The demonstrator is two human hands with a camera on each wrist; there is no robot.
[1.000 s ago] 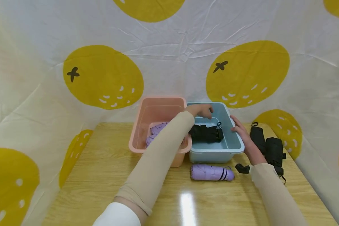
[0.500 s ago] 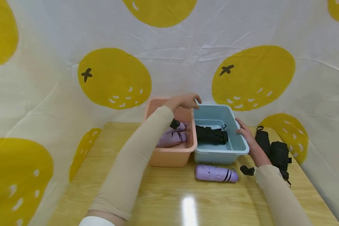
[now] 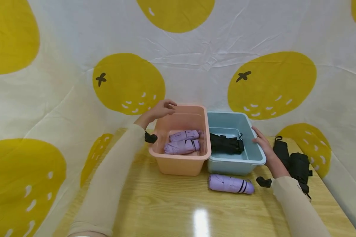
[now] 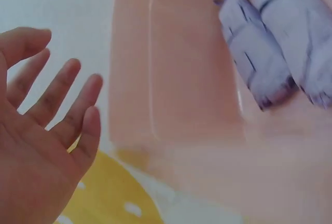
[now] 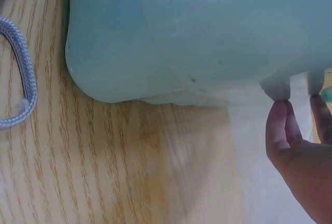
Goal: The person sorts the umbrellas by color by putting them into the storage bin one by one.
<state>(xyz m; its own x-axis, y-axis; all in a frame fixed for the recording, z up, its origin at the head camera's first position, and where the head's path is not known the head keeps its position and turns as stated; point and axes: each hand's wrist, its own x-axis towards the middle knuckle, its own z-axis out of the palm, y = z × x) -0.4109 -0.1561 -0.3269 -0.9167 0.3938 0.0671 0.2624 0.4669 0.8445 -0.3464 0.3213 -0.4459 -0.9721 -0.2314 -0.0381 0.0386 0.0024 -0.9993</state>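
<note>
My left hand (image 3: pixel 158 111) hovers by the back left rim of the pink basin (image 3: pixel 178 157). Its fingers are loosely bent around nothing, as the left wrist view also shows. Two purple folded umbrellas (image 3: pixel 182 147) lie side by side in that basin. My right hand (image 3: pixel 264 144) touches the outer right side of the blue basin (image 3: pixel 235 162) near its rim; in the right wrist view the extended fingertips (image 5: pixel 277 117) meet the wall. A black folded umbrella (image 3: pixel 226 144) lies inside the blue basin, its left end hidden by the pink rim.
Another purple folded umbrella (image 3: pixel 230 184) lies on the wooden table (image 3: pixel 154 204) in front of the blue basin. Black folded umbrellas (image 3: pixel 299 168) lie at the table's right edge, partly behind my right forearm. A patterned cloth (image 3: pixel 192 79) hangs behind the basins.
My left hand has moved left from above the blue basin, across the pink basin, to its left side. The purple umbrellas inside came into full view. My right hand stays at the blue basin.
</note>
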